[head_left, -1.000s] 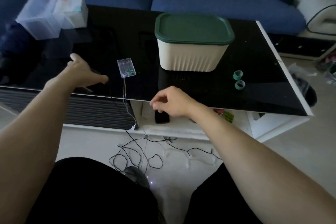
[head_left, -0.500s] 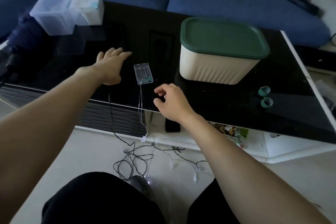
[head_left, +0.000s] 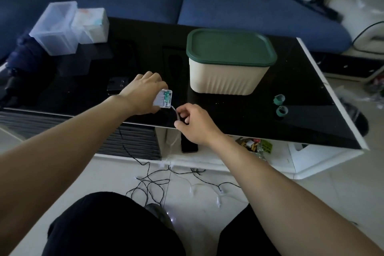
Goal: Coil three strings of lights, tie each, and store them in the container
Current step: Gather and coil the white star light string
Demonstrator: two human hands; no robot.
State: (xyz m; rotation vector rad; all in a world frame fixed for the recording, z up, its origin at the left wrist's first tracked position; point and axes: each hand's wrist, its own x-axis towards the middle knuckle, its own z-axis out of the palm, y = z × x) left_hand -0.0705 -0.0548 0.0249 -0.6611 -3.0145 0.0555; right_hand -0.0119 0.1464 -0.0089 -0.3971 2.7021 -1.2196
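While the left hand (head_left: 143, 94) grips the clear battery box (head_left: 164, 98) just off the near-left corner of the container (head_left: 226, 78), the right hand (head_left: 194, 123) pinches the thin wire (head_left: 175, 112) where it leaves the box's near end. Both hands are clamped: the left fingers curl round the box from its left side, the right thumb and forefinger close on the wire, and the other right fingers curl loosely beneath. The box is tilted up off the table (head_left: 301, 97), its long axis running from the container toward the person, with the wire end nearest the right hand.

From the pinch the wire drops over the table's near edge and joins the string of lights (head_left: 149, 185) lying in loose tangled loops on the floor, well below and nearer the person than the container. So the slack to be gathered lies down and toward the body from both hands. The right hand is the nearer to it, with its forearm reaching forward from the right. Coiling looks only just begun. The container is lidded, and two green ties (head_left: 279, 105) lie to its right on the table.
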